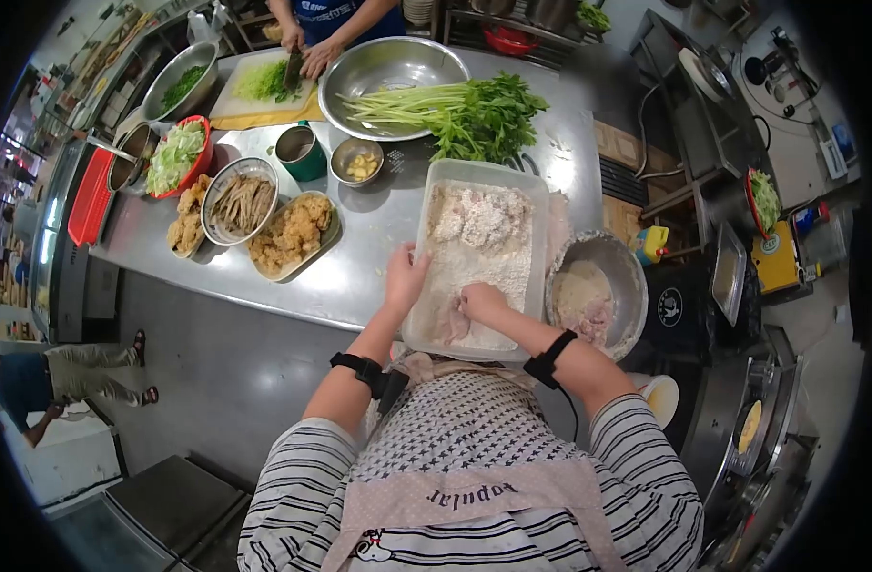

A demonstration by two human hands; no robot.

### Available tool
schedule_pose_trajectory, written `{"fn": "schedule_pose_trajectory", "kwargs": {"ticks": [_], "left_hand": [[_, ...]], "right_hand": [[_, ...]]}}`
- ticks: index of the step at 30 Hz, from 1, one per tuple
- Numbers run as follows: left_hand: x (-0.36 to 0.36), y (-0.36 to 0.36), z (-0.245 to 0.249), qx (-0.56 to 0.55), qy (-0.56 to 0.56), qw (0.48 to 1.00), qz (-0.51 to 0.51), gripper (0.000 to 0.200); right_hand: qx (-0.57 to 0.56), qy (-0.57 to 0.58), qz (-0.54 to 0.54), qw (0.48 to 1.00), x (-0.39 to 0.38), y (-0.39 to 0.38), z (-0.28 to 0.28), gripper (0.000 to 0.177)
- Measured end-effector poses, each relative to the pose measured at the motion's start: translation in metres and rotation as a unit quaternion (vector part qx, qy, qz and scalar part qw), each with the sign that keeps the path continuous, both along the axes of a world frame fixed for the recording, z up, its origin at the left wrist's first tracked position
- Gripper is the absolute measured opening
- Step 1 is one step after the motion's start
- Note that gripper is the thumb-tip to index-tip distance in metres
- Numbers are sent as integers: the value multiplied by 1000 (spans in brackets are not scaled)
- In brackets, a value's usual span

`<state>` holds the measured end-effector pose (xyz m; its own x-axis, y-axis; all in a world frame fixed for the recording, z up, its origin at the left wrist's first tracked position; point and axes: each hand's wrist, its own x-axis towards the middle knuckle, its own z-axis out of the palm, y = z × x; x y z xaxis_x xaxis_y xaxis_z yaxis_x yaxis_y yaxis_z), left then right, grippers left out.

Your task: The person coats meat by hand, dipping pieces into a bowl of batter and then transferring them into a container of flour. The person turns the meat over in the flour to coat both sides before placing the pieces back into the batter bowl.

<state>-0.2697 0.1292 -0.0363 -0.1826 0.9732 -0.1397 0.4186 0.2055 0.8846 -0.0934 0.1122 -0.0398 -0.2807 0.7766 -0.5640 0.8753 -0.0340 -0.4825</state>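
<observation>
A white plastic tub (536, 238) of pale flour stands at the table's front edge. My left hand (407, 278) is closed on its left rim, the thumb toward the inside. Inside the tub, my right hand (483, 302) has its fingers curled over a raw piece of meat (452, 322) that lies in the flour at the near end. Several flour-coated pieces (484, 217) are heaped at the far end. Right of the tub sits a metal bowl (630, 286) holding wet batter and raw meat (588, 319).
Leafy celery (484, 114) rests across a large steel bowl (398, 62). To the left are fried pieces (298, 234), a bowl of brown strips (243, 205) and a green container (302, 153). Across the table, a co-worker's hands (317, 57) use a knife (293, 71) on chopped greens.
</observation>
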Motion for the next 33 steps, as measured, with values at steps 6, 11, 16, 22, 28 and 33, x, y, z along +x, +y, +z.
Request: {"fn": "schedule_pose_trajectory", "kwargs": {"ticks": [6,11,16,22,28,33], "left_hand": [[2,-1,14,-25,-18,999,16,40],[1,0,6,-1,-25,1000,16,40],[4,-1,14,10,-20,999,25,40],[4,-2,21,-12,-18,1000,23,38],[3,-1,16,-7,-8,1000,17,38],[4,0,13,-43,-14,999,18,42]], "right_hand": [[83,60,80,992,7,14,28,19],[67,84,78,991,-1,17,102,16],[256,-33,293,921,-7,-19,49,9],[198,-25,336,921,-2,-27,15,6],[154,38,189,969,0,51,107,11],[140,177,10,974,31,129,108,17]]}}
